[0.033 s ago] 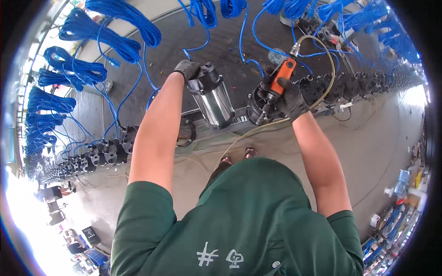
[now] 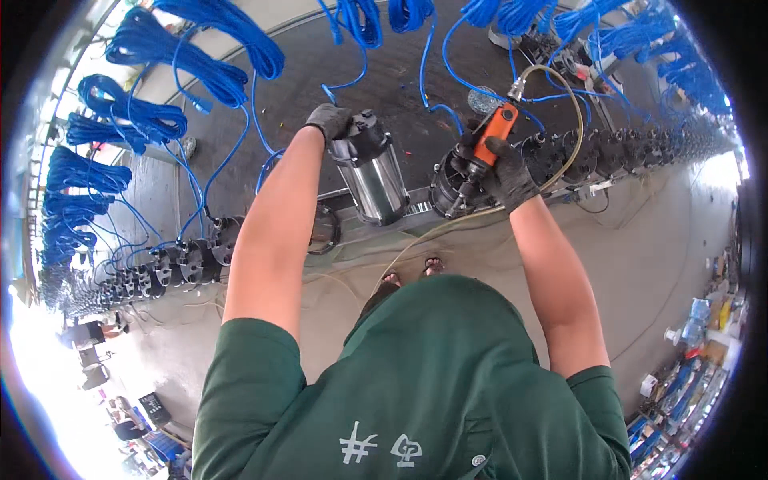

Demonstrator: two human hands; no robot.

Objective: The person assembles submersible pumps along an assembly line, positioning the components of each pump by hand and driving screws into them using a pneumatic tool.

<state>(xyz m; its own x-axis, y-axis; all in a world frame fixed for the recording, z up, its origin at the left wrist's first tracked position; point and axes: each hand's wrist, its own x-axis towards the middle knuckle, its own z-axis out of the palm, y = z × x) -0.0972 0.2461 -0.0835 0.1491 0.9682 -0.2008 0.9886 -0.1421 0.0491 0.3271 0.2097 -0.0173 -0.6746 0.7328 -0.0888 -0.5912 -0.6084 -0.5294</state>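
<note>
My left hand [image 2: 330,122], in a dark grey glove, is closed on the black top of a pump [image 2: 376,188] with a shiny steel cylinder body. The pump leans slightly, its lower end toward me. In my gloved right hand [image 2: 509,178] is an orange air screwdriver [image 2: 498,132], gripped round its body. Its dark nose points down and toward me, at a round black housing [image 2: 446,188] beside the pump. Whether the tip touches the housing I cannot tell. From the driver's far end a pale air hose [image 2: 578,132] curves away to the right.
Coiled blue cables [image 2: 178,58] hang along the far side and left, with strands trailing over the dark bench [image 2: 312,60]. Rows of black pump parts [image 2: 196,262] line the near edge both ways. A black ring [image 2: 326,230] sits left of the pump. Shelves [image 2: 680,400] stand behind right.
</note>
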